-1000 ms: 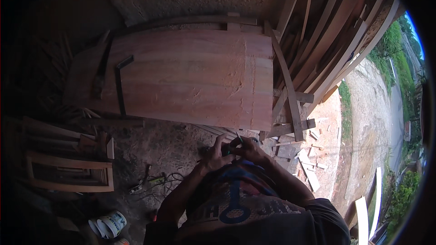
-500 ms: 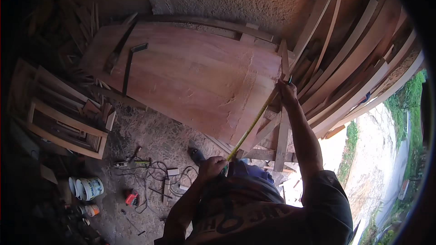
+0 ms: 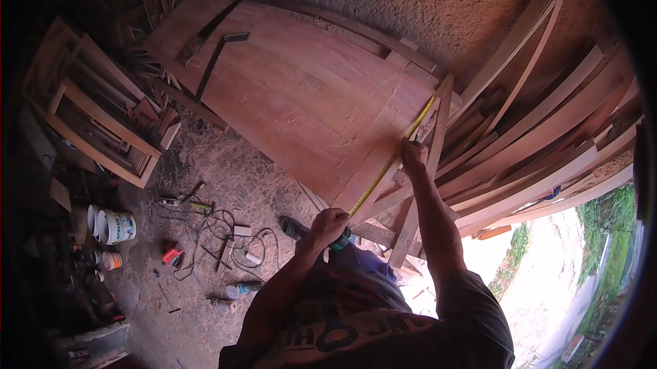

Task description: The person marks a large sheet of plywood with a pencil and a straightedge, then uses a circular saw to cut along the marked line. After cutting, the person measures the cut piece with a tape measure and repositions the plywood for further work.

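Observation:
A yellow tape measure [image 3: 380, 176] lies stretched along the right end edge of a large reddish wooden panel [image 3: 294, 102]. At the panel's near corner my left hand [image 3: 330, 226] is closed on the near end of the tape; a green and dark piece, perhaps its case, shows just below my fingers. My right hand [image 3: 413, 156] rests at the panel's end, partway along the tape. Its fingers are bent together around a slim, pencil-like thing, only the tip of which shows. Toward the panel's far left lie a dark try square [image 3: 213, 61] and a handsaw [image 3: 198, 42].
Long boards [image 3: 547, 143] lean along the rough wall on the right. Wooden frames [image 3: 102, 129] stand at the left. Cables [image 3: 226, 225], a red tool [image 3: 172, 254] and white buckets [image 3: 115, 226] are on the floor. Timber supports [image 3: 407, 232] stick out beyond the panel's end.
My right hand has come back from the panel's far corner to partway along the tape. My left hand has moved up to the near corner. The tape now lies along the panel's edge.

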Action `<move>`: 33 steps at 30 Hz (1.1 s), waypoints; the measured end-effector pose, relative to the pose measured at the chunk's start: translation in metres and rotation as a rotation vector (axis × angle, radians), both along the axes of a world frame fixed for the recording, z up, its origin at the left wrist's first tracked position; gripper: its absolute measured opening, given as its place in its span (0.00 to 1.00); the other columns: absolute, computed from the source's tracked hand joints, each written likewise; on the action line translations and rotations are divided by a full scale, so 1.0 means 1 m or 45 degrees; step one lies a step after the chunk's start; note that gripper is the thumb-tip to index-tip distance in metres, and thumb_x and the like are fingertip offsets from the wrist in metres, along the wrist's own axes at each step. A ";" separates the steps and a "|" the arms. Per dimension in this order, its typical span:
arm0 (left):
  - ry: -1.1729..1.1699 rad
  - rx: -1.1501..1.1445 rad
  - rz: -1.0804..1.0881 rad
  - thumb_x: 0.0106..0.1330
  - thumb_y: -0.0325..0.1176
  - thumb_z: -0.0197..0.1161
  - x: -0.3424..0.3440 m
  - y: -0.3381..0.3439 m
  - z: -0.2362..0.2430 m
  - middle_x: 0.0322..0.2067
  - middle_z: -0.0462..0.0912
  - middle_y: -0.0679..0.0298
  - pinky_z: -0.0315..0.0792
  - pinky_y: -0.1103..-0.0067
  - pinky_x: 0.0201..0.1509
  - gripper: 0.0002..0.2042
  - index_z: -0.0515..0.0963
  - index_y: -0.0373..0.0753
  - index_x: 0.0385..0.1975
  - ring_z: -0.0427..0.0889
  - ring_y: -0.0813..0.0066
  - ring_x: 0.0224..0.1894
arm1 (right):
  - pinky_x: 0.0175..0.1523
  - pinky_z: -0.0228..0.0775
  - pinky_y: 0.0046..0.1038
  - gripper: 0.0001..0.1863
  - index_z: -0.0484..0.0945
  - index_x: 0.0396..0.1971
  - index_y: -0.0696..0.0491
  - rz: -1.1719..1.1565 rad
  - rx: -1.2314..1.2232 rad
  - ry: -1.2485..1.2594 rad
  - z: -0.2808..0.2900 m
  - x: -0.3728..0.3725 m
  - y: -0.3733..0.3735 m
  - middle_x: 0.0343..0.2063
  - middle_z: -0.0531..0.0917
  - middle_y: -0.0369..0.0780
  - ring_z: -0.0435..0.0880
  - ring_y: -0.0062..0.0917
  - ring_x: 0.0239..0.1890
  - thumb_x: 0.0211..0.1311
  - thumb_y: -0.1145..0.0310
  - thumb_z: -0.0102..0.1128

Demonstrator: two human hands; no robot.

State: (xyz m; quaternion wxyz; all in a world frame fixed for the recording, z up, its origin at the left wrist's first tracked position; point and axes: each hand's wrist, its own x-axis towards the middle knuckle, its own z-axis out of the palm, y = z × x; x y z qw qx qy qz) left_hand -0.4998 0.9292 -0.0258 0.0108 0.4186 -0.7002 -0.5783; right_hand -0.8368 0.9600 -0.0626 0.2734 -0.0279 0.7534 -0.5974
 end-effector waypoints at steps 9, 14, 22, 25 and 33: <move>-0.213 -0.111 -0.005 0.64 0.45 0.56 0.008 0.017 -0.018 0.29 0.85 0.50 0.77 0.63 0.41 0.16 0.84 0.40 0.35 0.86 0.51 0.35 | 0.14 0.54 0.22 0.15 0.78 0.37 0.53 0.099 -0.080 0.088 -0.002 0.006 0.030 0.19 0.71 0.33 0.65 0.15 0.10 0.70 0.54 0.58; -0.115 -0.097 0.101 0.64 0.42 0.55 0.008 0.027 -0.039 0.19 0.79 0.50 0.73 0.65 0.32 0.16 0.82 0.35 0.30 0.82 0.59 0.23 | 0.26 0.78 0.23 0.15 0.77 0.51 0.56 0.357 -0.581 0.005 0.052 0.028 0.048 0.35 0.83 0.39 0.85 0.21 0.29 0.73 0.61 0.54; 0.112 0.319 0.275 0.67 0.31 0.52 0.010 0.037 -0.067 0.27 0.86 0.59 0.76 0.77 0.34 0.14 0.80 0.32 0.45 0.85 0.73 0.30 | 0.43 0.79 0.23 0.13 0.77 0.50 0.55 0.775 -0.655 -0.558 0.079 0.045 0.043 0.41 0.84 0.38 0.86 0.24 0.40 0.71 0.66 0.57; 0.140 0.322 0.227 0.68 0.29 0.50 0.010 0.036 -0.068 0.27 0.84 0.61 0.75 0.79 0.33 0.15 0.79 0.30 0.48 0.82 0.78 0.29 | 0.41 0.73 0.20 0.08 0.78 0.44 0.55 1.065 -0.448 -0.308 0.057 0.048 0.033 0.34 0.81 0.35 0.82 0.20 0.35 0.70 0.68 0.57; 0.346 0.461 0.240 0.70 0.30 0.53 0.018 0.039 -0.075 0.28 0.84 0.63 0.74 0.81 0.33 0.15 0.77 0.26 0.50 0.80 0.81 0.30 | 0.42 0.79 0.26 0.06 0.83 0.31 0.52 2.048 -0.109 0.652 0.016 0.058 0.004 0.29 0.85 0.36 0.85 0.20 0.35 0.54 0.70 0.71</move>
